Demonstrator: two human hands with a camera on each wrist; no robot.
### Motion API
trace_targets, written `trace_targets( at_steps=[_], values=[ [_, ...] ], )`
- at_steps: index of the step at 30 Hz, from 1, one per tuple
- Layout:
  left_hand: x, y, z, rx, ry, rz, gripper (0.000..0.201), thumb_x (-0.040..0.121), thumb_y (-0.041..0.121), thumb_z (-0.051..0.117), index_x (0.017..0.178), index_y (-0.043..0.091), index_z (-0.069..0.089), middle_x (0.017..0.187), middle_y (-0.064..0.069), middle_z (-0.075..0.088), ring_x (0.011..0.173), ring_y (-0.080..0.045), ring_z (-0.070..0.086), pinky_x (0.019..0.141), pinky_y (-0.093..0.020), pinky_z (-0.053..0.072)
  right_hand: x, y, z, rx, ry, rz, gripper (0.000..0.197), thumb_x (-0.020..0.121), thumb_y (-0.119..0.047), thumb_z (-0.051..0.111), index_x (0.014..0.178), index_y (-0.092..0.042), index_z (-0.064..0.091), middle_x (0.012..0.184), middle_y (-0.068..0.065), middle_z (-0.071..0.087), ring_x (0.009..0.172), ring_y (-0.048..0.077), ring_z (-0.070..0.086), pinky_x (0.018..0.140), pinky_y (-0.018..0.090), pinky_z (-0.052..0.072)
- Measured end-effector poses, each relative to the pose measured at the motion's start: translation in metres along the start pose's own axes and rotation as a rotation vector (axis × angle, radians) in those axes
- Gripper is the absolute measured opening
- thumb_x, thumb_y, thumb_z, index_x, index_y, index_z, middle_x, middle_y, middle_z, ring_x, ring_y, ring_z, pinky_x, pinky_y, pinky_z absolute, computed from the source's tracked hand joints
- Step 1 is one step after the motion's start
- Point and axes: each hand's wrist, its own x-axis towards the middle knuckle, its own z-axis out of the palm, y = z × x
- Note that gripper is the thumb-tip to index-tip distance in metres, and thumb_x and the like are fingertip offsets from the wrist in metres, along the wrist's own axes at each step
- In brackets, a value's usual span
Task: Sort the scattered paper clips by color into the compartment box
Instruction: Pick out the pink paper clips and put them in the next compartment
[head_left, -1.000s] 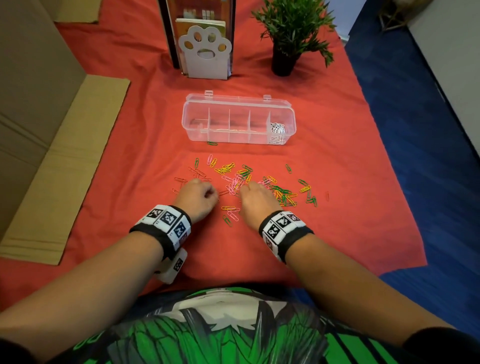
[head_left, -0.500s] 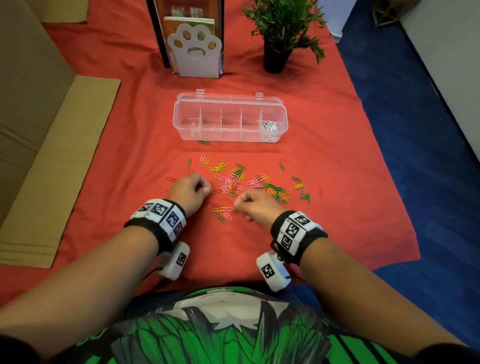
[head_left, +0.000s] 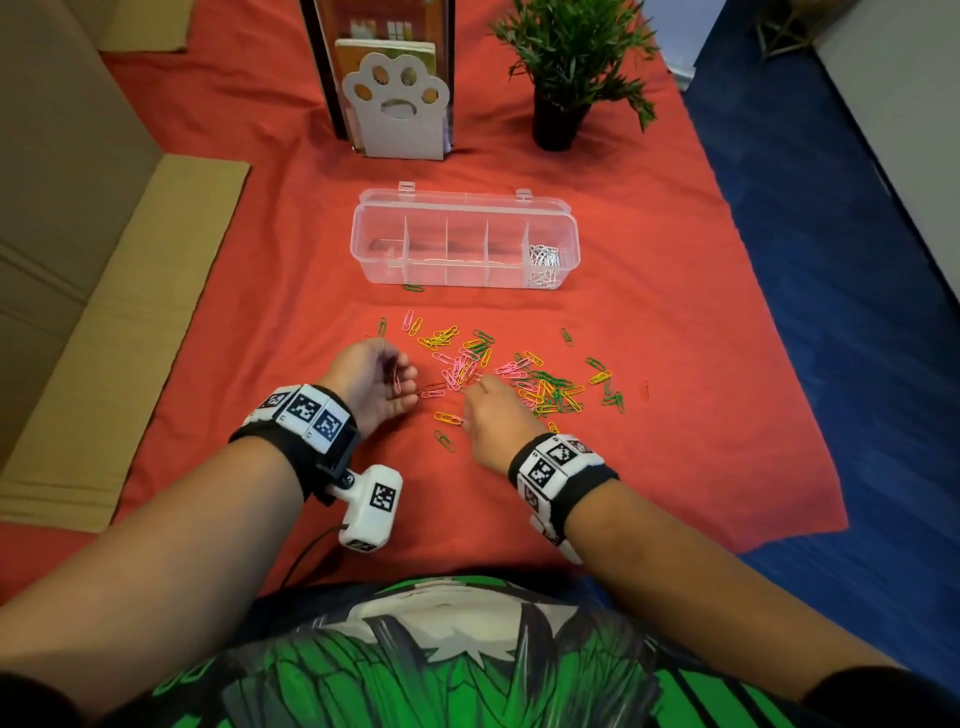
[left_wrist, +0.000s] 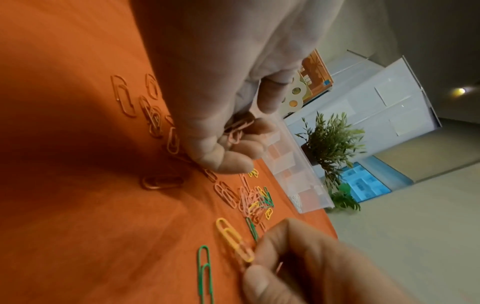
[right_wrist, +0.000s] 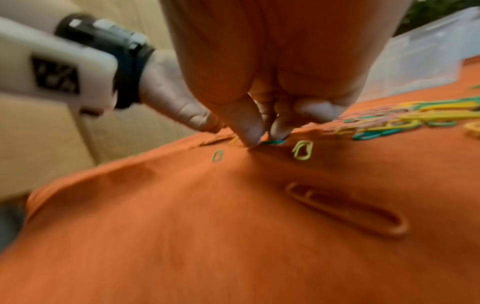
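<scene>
Paper clips (head_left: 524, 371) lie scattered at frame centre, just above the right hand (head_left: 496, 421), whose grip pinches one; the left hand (head_left: 374, 382) cups pink ones.

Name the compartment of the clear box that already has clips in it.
The rightmost compartment of the compartment box: it holds a heap of white clips, while the four compartments to its left show no clips.

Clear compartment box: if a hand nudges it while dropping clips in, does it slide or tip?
The compartment box probably slides: thin clear plastic, only white clips in its rightmost compartment, so likely light. The red cloth may add grip. Tipping looks unlikely: it sits low and long.
</scene>
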Motion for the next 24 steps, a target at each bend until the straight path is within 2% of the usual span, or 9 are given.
trace_targets(
  at_steps=[2, 5, 7, 9, 12, 15, 18, 21, 24],
  values=[
    [0.002, -0.004, 0.007, 0.078, 0.033, 0.047, 0.026, 0.09, 0.015, 0.039, 0.068, 0.016, 0.052, 0.061, 0.001, 0.048, 0.046, -0.008, 0.044, 0.044, -0.016, 0.044, 0.003, 0.006, -0.008, 0.141, -0.018, 0.064, 0.004, 0.085, -0.009, 0.054, 0.088, -0.011, 0.056, 0.101, 0.013, 0.057, 0.097, 0.027, 0.054, 0.08, 0.029, 0.04],
    [0.011, -0.012, 0.011, 0.436, 0.103, 0.22, 0.023, 0.087, 0.017, 0.051, 0.066, 0.019, 0.058, 0.059, 0.003, 0.047, 0.052, -0.013, 0.042, 0.05, -0.021, 0.039, 0.003, 0.021, -0.02, 0.376, 0.051, 0.221, 0.018, 0.086, -0.016, 0.058, 0.073, -0.023, 0.047, 0.068, -0.004, 0.054, 0.065, 0.014, 0.05, 0.057, 0.024, 0.035],
    [0.016, -0.016, 0.01, 0.853, 0.155, 0.405, 0.017, 0.083, 0.026, 0.061, 0.067, 0.019, 0.062, 0.061, 0.005, 0.055, 0.061, -0.016, 0.051, 0.061, -0.026, 0.04, 0.002, 0.029, -0.027, 0.564, 0.068, 0.248, 0.013, 0.087, -0.01, 0.056, 0.086, -0.022, 0.052, 0.059, -0.008, 0.045, 0.055, 0.008, 0.043, 0.053, 0.019, 0.034],
    [0.016, -0.02, 0.01, 1.185, 0.183, 0.534, 0.007, 0.079, 0.026, 0.068, 0.078, 0.02, 0.068, 0.071, 0.003, 0.06, 0.075, -0.019, 0.058, 0.069, -0.025, 0.04, 0.001, 0.035, -0.034, 0.695, 0.065, 0.266, 0.021, 0.089, -0.002, 0.05, 0.105, -0.016, 0.057, 0.057, -0.008, 0.041, 0.051, 0.006, 0.037, 0.049, 0.014, 0.032],
    [0.018, -0.025, 0.009, 1.385, 0.22, 0.626, 0.014, 0.075, 0.025, 0.071, 0.087, 0.018, 0.07, 0.095, -0.005, 0.064, 0.092, -0.024, 0.061, 0.08, -0.028, 0.044, 0.003, 0.044, -0.043, 0.811, 0.073, 0.365, 0.028, 0.087, 0.004, 0.044, 0.094, -0.016, 0.063, 0.058, -0.006, 0.044, 0.05, 0.008, 0.035, 0.043, 0.016, 0.027],
    [0.019, -0.027, 0.007, 1.429, 0.205, 0.643, 0.012, 0.082, 0.021, 0.063, 0.09, 0.014, 0.068, 0.101, -0.012, 0.061, 0.096, -0.03, 0.059, 0.086, -0.033, 0.044, 0.004, 0.052, -0.05, 1.068, 0.072, 0.489, 0.035, 0.082, 0.008, 0.035, 0.075, -0.019, 0.057, 0.06, 0.0, 0.042, 0.047, 0.011, 0.031, 0.038, 0.017, 0.021],
    [0.017, -0.025, 0.009, 1.384, 0.181, 0.62, 0.011, 0.086, 0.02, 0.058, 0.089, 0.012, 0.065, 0.099, -0.012, 0.061, 0.094, -0.027, 0.057, 0.085, -0.03, 0.041, 0.005, 0.058, -0.053, 1.171, 0.077, 0.506, 0.033, 0.084, 0.007, 0.035, 0.077, -0.017, 0.057, 0.061, 0.0, 0.043, 0.045, 0.008, 0.033, 0.035, 0.016, 0.021],
    [0.018, -0.018, 0.013, 1.094, 0.124, 0.489, 0.008, 0.086, 0.018, 0.056, 0.078, 0.018, 0.057, 0.083, -0.003, 0.058, 0.079, -0.019, 0.051, 0.076, -0.027, 0.038, 0.006, 0.061, -0.052, 1.019, 0.059, 0.429, 0.028, 0.088, 0.001, 0.045, 0.081, -0.021, 0.061, 0.062, -0.002, 0.046, 0.045, 0.007, 0.034, 0.035, 0.015, 0.024],
    [0.018, -0.011, 0.02, 0.63, 0.05, 0.291, 0.015, 0.08, 0.013, 0.053, 0.068, 0.02, 0.05, 0.061, -0.002, 0.05, 0.054, -0.018, 0.045, 0.054, -0.026, 0.035, 0.006, 0.058, -0.053, 0.818, 0.046, 0.33, 0.027, 0.089, -0.001, 0.051, 0.098, -0.02, 0.068, 0.06, -0.007, 0.045, 0.042, 0.0, 0.036, 0.041, 0.013, 0.029]
  ],
)
